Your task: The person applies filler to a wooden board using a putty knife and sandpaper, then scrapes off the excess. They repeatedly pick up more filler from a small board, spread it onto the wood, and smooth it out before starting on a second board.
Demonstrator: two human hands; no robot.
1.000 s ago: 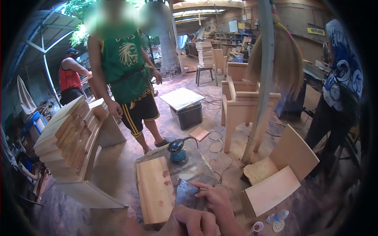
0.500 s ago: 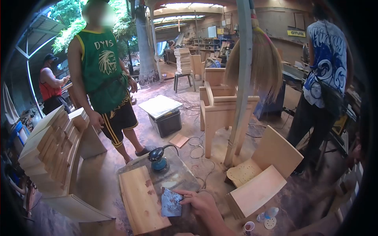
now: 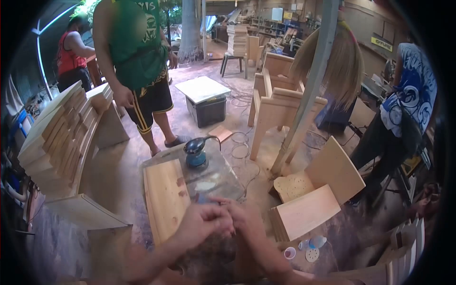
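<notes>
My left hand [image 3: 206,221] and my right hand [image 3: 240,213] are close together above the near end of the low worktable [image 3: 221,183], blurred by motion. The left fingers are curled inward. A small part of a bluish sheet [image 3: 205,198] shows behind the hands, at the right fingers; most of it is hidden. To the left lies a pale wooden board [image 3: 166,194] with brown patches along its right edge. An orbital sander [image 3: 195,152] with a black top and blue body stands beyond the hands on the worktable.
Stacked boards [image 3: 61,137] stand at left. A person in green [image 3: 137,52] stands beyond the table, another in red [image 3: 71,52] behind. A chair frame [image 3: 280,102], post [image 3: 308,104], board pile [image 3: 308,213] and cup [image 3: 289,252] are on the right, near a person in blue-white [image 3: 408,90].
My left hand has come up into view beside the right. The bluish sheet, formerly plain in my right hand, is now mostly hidden. The scene has shifted as the head moved.
</notes>
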